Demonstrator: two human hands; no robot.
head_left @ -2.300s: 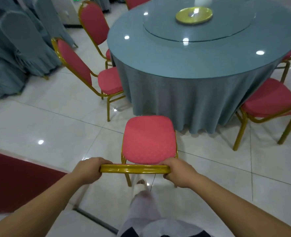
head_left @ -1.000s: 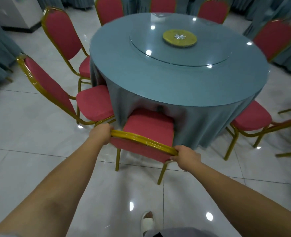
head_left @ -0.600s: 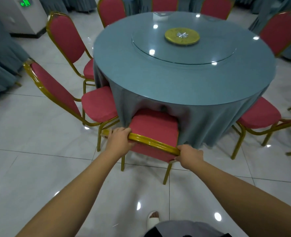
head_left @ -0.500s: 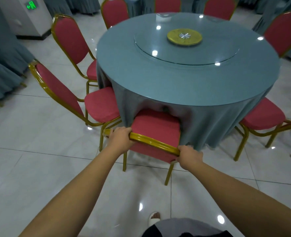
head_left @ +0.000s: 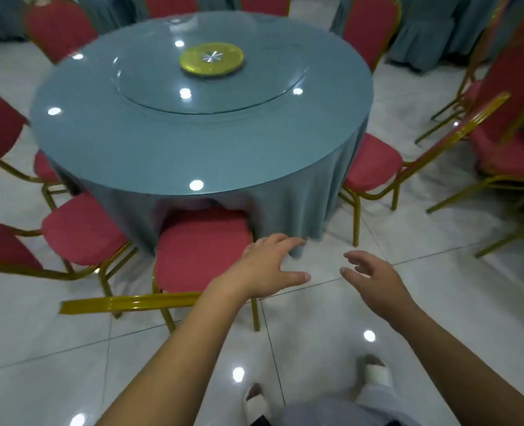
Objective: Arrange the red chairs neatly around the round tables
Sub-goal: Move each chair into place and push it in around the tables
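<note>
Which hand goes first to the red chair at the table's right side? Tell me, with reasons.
Probably right. The right hand hangs open on that side, nearer the right-side chair; the left hand, also open, hovers by the tucked-in chair, farther away.

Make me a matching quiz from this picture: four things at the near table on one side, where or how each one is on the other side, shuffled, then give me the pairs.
Column one
1. gold disc
2. nearest red chair
3. right hand
4. tablecloth

Column two
A. blue-grey, hanging in folds
B. open, holding nothing
C. seat tucked under the cloth's edge
D. middle of the glass turntable

Pairs: 1-D, 2-C, 3-B, 4-A
</note>
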